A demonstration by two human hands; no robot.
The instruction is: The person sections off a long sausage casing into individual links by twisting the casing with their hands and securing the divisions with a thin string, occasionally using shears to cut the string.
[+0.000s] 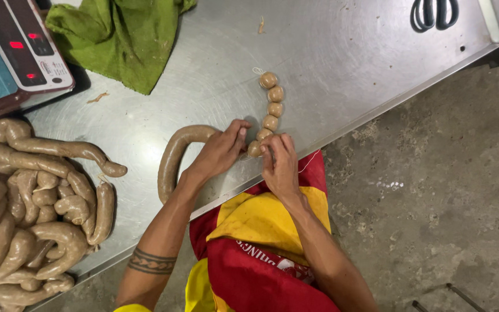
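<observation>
A long tan sausage (171, 159) curves across the steel table (330, 63). Its far end is divided into a string of several small round links (272, 101) running away from me. My left hand (220, 151) pinches the sausage where the uncut length meets the links. Just right of it, my right hand (279, 164) grips the nearest link and a thin white string (310, 162) that trails over the table edge. Both hands touch at the fingertips near the table's front edge.
A heap of thick sausage coils (27, 219) fills the left of the table. A digital scale (12, 49) stands at the far left, a crumpled green cloth (122, 37) beside it. Scissors (434, 13) lie far right. Concrete floor (434, 190) lies beyond the edge.
</observation>
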